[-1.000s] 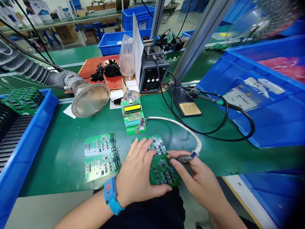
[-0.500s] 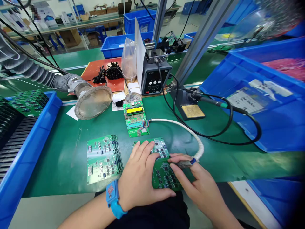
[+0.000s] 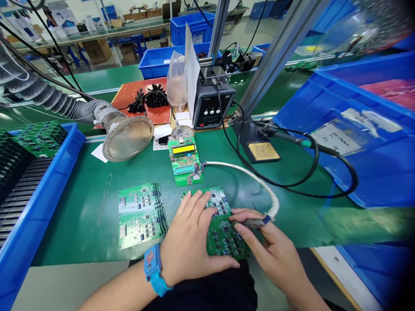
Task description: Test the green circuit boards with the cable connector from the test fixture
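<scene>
My left hand (image 3: 191, 235) lies flat with its fingers stretched over a green circuit board (image 3: 225, 235) at the table's front edge, covering much of it. A blue strap is round that wrist. Between its thumb and fingers, my right hand (image 3: 275, 246) grips a grey-wrapped probe (image 3: 254, 223), its tip against the board's upper middle; the fingers hide the exact contact. From the probe a white-sleeved cable (image 3: 246, 167) runs to a programmer board (image 3: 185, 166), which has a yellow display and a lit blue light. To the left lies a stack of circuit boards (image 3: 141, 216).
A fume extraction hood (image 3: 128, 137) hangs at the left, above a blue crate (image 3: 73, 149) of boards. Behind are a soldering station (image 3: 214, 106) and an iron stand with a yellow sponge (image 3: 263, 151). A large blue bin (image 3: 366, 172) stands at right.
A blue light now shows on the programmer board below its display. My right hand and the probe have shifted very slightly; my left hand stays in place.
</scene>
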`<action>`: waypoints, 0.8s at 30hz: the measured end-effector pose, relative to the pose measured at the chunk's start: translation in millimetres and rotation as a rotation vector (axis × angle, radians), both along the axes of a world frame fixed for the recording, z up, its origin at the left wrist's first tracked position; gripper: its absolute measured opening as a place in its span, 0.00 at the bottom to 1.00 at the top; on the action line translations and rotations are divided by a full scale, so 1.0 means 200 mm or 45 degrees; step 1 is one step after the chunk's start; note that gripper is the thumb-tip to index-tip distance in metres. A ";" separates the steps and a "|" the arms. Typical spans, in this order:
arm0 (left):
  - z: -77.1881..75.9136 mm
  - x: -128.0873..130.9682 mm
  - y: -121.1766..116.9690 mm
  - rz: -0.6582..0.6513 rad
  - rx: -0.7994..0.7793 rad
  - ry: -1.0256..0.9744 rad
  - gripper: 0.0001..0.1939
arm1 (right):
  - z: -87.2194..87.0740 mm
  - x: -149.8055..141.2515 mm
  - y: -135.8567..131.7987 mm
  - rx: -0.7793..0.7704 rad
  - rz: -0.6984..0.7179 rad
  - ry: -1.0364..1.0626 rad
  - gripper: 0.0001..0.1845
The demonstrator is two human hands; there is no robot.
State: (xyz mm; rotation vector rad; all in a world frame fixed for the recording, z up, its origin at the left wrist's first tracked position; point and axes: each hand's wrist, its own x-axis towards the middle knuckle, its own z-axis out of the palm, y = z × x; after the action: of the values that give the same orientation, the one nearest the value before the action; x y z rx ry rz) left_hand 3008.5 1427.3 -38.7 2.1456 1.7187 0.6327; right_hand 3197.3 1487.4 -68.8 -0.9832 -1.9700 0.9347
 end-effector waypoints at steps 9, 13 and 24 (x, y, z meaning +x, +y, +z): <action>0.05 0.00 0.00 -0.032 -0.069 0.048 0.48 | 0.01 0.00 0.00 0.014 -0.021 0.001 0.05; 0.10 0.01 0.05 0.002 -0.111 0.085 0.24 | 0.01 -0.01 -0.01 0.040 -0.032 0.002 0.05; 0.08 0.04 0.11 0.076 0.006 0.276 0.20 | 0.02 0.00 -0.01 -0.003 -0.037 -0.044 0.05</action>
State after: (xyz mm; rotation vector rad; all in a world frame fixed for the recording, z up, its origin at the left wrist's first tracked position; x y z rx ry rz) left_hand 3015.8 1449.7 -23.3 2.2437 1.8987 0.4323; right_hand 3196.3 1485.5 -65.0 -1.0330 -1.9779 0.9095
